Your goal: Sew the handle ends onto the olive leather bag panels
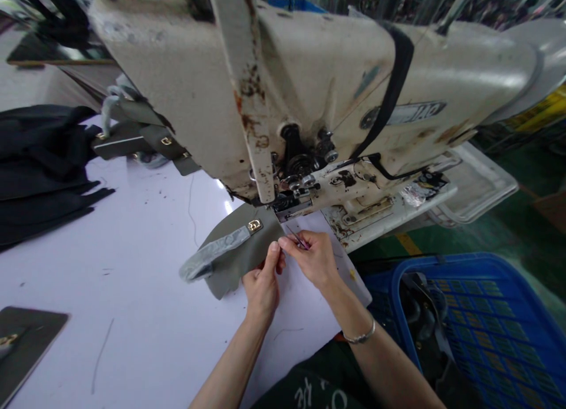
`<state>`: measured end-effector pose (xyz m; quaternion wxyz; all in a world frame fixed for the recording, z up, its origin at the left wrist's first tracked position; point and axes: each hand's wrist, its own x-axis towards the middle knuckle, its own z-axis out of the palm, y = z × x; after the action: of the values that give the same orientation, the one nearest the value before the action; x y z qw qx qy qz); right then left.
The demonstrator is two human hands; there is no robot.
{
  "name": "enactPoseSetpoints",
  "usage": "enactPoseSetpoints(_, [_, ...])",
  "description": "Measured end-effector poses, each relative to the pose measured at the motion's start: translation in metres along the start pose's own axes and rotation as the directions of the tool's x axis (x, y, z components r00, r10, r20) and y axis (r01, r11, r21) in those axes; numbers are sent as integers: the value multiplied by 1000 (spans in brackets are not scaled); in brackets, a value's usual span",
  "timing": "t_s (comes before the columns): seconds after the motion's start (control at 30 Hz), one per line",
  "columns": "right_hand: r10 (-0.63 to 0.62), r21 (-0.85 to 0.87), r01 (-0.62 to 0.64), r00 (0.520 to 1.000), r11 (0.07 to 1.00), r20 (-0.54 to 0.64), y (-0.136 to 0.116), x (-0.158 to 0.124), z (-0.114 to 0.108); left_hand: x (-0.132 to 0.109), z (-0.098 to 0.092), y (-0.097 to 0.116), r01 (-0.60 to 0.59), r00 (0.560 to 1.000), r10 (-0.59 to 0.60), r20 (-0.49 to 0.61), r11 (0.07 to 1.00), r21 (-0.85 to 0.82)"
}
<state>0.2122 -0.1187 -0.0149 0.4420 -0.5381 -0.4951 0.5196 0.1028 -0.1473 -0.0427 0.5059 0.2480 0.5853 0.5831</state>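
Note:
A grey-green bag panel (265, 247) lies at the needle area of the sewing machine (177, 85). It carries a gold metal fitting (254, 225) and a strap wrapped in cloudy plastic (216, 253). My left hand (263, 285) pinches the panel's near right edge between thumb and fingers. Beside it, my right hand (316, 259) is closed around small thread snips (301, 241), whose pointed tip sticks out toward the machine. The thumb and forefinger of that hand meet the same panel edge, close to my left thumb.
At right stands a blue plastic basket (490, 267) holding dark pieces. Black fabric pieces (44, 161) lie at the left of the white table (145, 303). More grey-green parts with gold fittings (145, 139) rest behind the machine head. Another dark panel (35, 344) lies at lower left.

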Motion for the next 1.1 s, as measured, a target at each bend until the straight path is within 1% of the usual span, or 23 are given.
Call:
enactPoseSetpoints(0.03, [5, -3, -5, 999, 1000, -43, 1, 0, 3, -4, -3, 5, 25, 997, -27, 77, 999, 19])
enactPoseSetpoints(0.07, [26, 9, -26, 996, 1000, -79, 2, 0, 5, -8, -8, 10, 76, 978, -87, 188, 995, 62])
enactPoseSetpoints(0.1, [55, 34, -52, 992, 998, -110, 3, 0, 7, -14, -16, 17, 124, 938, -161, 306, 983, 137])
enactPoseSetpoints(0.13, [85, 66, -77, 988, 995, -131, 4, 1, 9, -21, -25, 24, 144, 884, -232, 406, 961, 236])
enactPoseSetpoints(0.17, [113, 104, -99, 983, 990, -143, 6, 1, 10, -27, -37, 30, 109, 851, -265, 454, 934, 341])
enactPoseSetpoints(0.2, [135, 145, -113, 980, 983, -149, 7, 2, 11, -32, -50, 35, -21, 884, -188, 427, 898, 439])
enactPoseSetpoints(0.23, [152, 185, -123, 977, 975, -147, 7, 3, 12, -34, -63, 39, -202, 934, -2, 358, 823, 531])
enactPoseSetpoints(0.27, [166, 223, -132, 975, 966, -144, 7, 3, 12, -33, -74, 41, -356, 932, 211, 296, 697, 622])
enactPoseSetpoints(0.3, [180, 258, -140, 974, 956, -137, 6, 3, 13, -29, -83, 42, -459, 881, 386, 275, 551, 697])
enactPoseSetpoints(0.33, [192, 290, -147, 972, 946, -133, 4, 4, 14, -22, -89, 42, -515, 825, 480, 298, 421, 746])
enactPoseSetpoints(0.37, [203, 316, -154, 971, 936, -129, 2, 3, 14, -11, -92, 42, -548, 786, 514, 345, 320, 773])
enactPoseSetpoints(0.4, [215, 334, -162, 968, 929, -127, 1, 3, 15, 1, -91, 42, -576, 763, 506, 403, 248, 779])
enactPoseSetpoints(0.43, [228, 348, -170, 965, 922, -131, 0, 3, 16, 14, -88, 43, -603, 749, 478, 459, 205, 771])
enactPoseSetpoints(0.53, [253, 367, -183, 955, 912, -154, 1, 2, 18, 49, -67, 55, -689, 686, 440, 579, 138, 712])
enactPoseSetpoints(0.57, [249, 367, -177, 955, 913, -160, 2, 2, 18, 58, -59, 62, -702, 673, 433, 600, 118, 702])
enactPoseSetpoints(0.6, [240, 366, -167, 957, 915, -164, 4, 2, 18, 64, -52, 69, -701, 674, 417, 609, 100, 707])
enactPoseSetpoints(0.67, [223, 365, -151, 961, 918, -162, 8, 3, 18, 72, -41, 82, -679, 695, 373, 615, 60, 732])
enactPoseSetpoints(0.73, [214, 364, -143, 963, 921, -163, 11, 3, 18, 75, -35, 91, -660, 714, 330, 618, 23, 751])
enactPoseSetpoints(0.8, [207, 355, -139, 965, 925, -163, 13, 5, 18, 77, -32, 95, -656, 714, 315, 625, -9, 754])
enactPoseSetpoints(0.9, [197, 345, -131, 967, 929, -162, 15, 7, 20, 81, -31, 95, -660, 699, 342, 628, -29, 750])
enactPoseSetpoints(1.03, [190, 364, -119, 968, 924, -164, 15, 10, 24, 88, -30, 95, -693, 653, 392, 648, -35, 720])
enactPoseSetpoints(1.1, [192, 378, -119, 968, 918, -162, 13, 11, 25, 91, -30, 97, -702, 652, 385, 653, -19, 712])
